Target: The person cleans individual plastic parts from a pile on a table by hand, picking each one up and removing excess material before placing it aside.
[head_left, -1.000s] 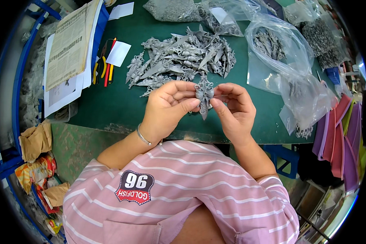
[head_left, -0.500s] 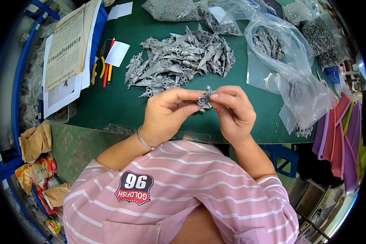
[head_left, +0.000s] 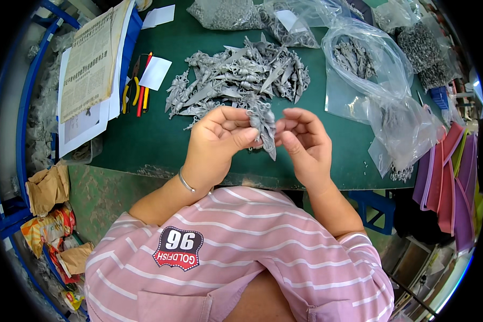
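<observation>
Between the thumb and fingers of my left hand (head_left: 220, 137) is a grey metal casting (head_left: 264, 126), ornate at its far end and pointed like a blade at its near end. My right hand (head_left: 307, 145) is just right of it, fingers curved and apart; whether a fingertip touches the casting I cannot tell. Beyond both hands a heap of similar grey castings (head_left: 228, 78) lies on the green tabletop (head_left: 172, 147). A few small grey bits show beneath my left hand.
Left of the heap lie yellow-handled pliers (head_left: 130, 91), a red pen (head_left: 144, 88) and a white card (head_left: 155, 73). Newspaper sheets (head_left: 88, 64) rest at the left edge. Clear bags of small metal parts (head_left: 228, 13) stand at the back; an open plastic bag (head_left: 397, 115) lies right.
The casting has been turned, so its ornate face and downward point now show. My right hand's fingers have loosened and spread from it; my left hand keeps its grip.
</observation>
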Tool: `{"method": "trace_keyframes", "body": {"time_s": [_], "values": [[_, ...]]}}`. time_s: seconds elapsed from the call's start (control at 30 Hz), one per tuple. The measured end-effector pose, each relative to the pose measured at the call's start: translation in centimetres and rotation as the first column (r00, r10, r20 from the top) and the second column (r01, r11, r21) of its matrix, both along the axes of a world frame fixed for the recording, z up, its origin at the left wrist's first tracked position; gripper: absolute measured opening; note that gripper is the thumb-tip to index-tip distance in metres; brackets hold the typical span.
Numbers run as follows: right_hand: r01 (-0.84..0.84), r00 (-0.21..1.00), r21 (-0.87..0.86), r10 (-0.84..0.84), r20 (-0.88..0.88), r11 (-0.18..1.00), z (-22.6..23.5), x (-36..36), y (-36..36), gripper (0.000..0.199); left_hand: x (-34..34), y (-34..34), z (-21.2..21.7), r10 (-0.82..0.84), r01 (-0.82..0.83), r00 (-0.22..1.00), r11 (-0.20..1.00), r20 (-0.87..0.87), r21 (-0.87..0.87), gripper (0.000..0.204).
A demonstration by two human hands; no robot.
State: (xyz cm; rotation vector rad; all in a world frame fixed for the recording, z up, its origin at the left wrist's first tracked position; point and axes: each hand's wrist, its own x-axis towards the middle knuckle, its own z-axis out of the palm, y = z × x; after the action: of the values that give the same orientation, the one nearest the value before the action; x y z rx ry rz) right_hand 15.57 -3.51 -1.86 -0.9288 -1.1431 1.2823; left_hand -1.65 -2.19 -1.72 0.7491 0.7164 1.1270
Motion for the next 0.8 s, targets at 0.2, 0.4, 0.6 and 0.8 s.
{"method": "trace_keyframes", "body": {"time_s": [0.2, 0.4, 0.6, 0.8], "values": [[-0.058, 0.998, -0.03, 0.059, 0.037, 0.998, 0.2, 0.0, -0.4, 0.028, -0.3, 0.8, -0.1, 0.037, 0.037, 0.974, 0.946, 0.221, -0.321, 0.02], [-0.048, 0.968, 0.225, -0.01, 0.249, 0.973, -0.1, 0.0, 0.0, 0.028, -0.3, 0.9, -0.2, 0.007, 0.098, 0.965, 0.916, 0.261, -0.39, 0.014], [-0.066, 0.913, 0.34, -0.081, 0.4, 0.938, 0.2, 0.1, 0.1, 0.021, -0.5, 0.7, -0.4, -0.032, 0.158, 0.951, 0.905, 0.307, -0.395, 0.013], [-0.067, 0.796, 0.509, -0.262, 0.546, 0.858, 2.3, 1.2, 2.0, 0.015, -0.3, 0.7, -0.2, -0.154, 0.246, 0.957, 0.877, 0.244, -0.413, 0.015]]}}
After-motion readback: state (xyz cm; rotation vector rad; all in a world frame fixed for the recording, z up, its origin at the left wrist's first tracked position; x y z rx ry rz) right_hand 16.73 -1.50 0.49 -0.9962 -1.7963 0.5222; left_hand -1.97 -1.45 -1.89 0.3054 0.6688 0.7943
